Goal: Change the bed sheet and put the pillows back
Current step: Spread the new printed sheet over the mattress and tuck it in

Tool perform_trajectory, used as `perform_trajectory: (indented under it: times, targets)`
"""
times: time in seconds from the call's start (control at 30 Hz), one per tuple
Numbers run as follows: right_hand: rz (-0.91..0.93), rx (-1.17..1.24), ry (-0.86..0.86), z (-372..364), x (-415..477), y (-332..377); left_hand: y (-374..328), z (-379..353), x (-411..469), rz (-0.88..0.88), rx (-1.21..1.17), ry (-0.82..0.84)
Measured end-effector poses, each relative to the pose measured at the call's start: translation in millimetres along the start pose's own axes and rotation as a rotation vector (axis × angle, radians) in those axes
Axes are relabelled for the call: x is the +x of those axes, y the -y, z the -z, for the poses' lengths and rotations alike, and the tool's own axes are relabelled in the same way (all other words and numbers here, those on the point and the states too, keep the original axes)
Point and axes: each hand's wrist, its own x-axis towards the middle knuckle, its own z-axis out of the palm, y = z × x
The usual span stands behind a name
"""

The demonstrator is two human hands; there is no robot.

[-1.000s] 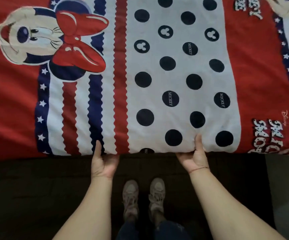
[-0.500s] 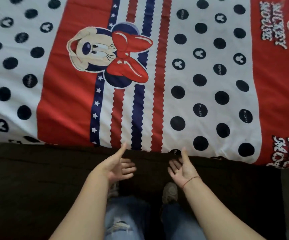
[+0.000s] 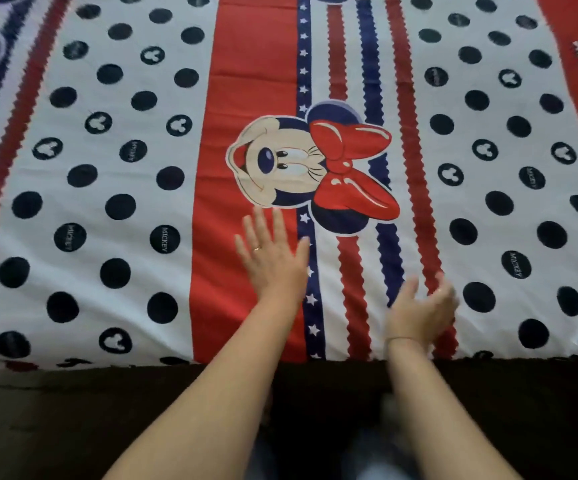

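A red, white and navy cartoon-mouse bed sheet [image 3: 117, 188] lies spread flat over the mattress and fills most of the view. My left hand [image 3: 273, 258] is over the red stripe just below the printed mouse face, fingers straight, palm down on or just above the cloth. My right hand [image 3: 422, 310] is over the wavy red and blue stripes near the bed's front edge, fingers extended and blurred by motion. Neither hand holds anything. No pillows are in view.
The dark bed side [image 3: 72, 403] runs across the lower part of the view under the sheet's front edge. My legs show dimly between my forearms at the bottom.
Both hands let go of the sheet's front edge, drew back open, then reached forward over the sheet. The view shifted along the bed, so the mouse print now sits centred.
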Motion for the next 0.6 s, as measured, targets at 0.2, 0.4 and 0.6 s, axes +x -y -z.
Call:
perform_trajectory:
  times: [0.2, 0.4, 0.6]
  targets:
    - [0.318, -0.647, 0.214, -11.8, 130.1, -39.3, -19.5, -48.9, 45.5, -0.331, 0.182, 0.149]
    - [0.412, -0.657, 0.226, -94.5, 90.2, -19.0, 75.1, -68.6, 75.5, -0.31, 0.245, -0.015]
    - [0.871, -0.677, 0.434, -188.2, -93.8, 5.0, 216.7, -32.2, 61.9, -0.013, 0.318, -0.053]
